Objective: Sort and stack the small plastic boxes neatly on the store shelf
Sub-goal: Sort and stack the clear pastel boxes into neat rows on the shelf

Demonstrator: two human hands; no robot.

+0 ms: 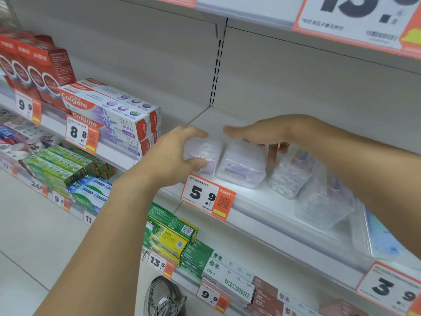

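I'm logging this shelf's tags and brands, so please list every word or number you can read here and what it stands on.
"Colgate": toothpaste boxes
"5.9": price tag under the clear plastic boxes
"8.8": price tag
"9.9": price tag
"13.5": price tag
"3.9": price tag
"CB-1": white box
Labels on the plastic boxes: too blurred.

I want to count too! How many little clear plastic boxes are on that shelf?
4: one in the left hand, box; second beside it; third; fourth rightmost. More may hide.
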